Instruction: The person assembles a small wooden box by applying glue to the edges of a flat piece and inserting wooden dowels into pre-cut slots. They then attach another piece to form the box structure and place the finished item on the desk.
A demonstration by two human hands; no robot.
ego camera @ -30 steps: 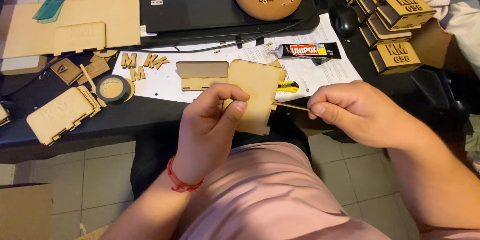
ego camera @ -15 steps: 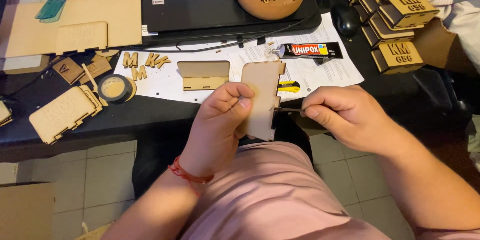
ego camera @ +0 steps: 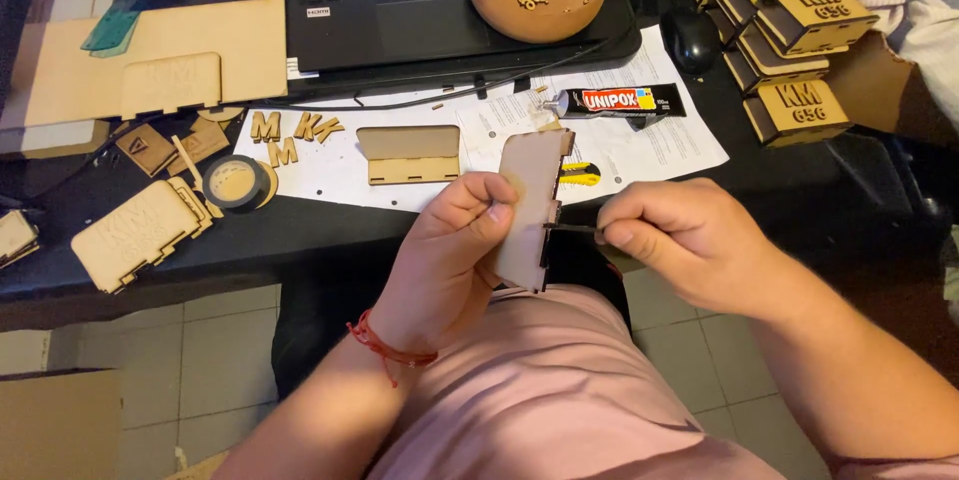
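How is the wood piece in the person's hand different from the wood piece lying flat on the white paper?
The held panel stands on edge, gripped by the left hand, while the flat panel lies on the paper with no hand on it. The held panel's long side runs up and down; the flat panel's runs sideways. The right hand puts a thin dark tool to the held panel's edge. Both are pale, thin wood with notched edges.

A home craft workshop: a dark surface (ego camera: 330, 225) crowded with laser-cut wood pieces (ego camera: 140, 230), stacked boxes (ego camera: 789, 20), glue tube (ego camera: 614, 100), tape (ego camera: 236, 182) and laptop (ego camera: 400, 0), above tiled floor (ego camera: 140, 370).
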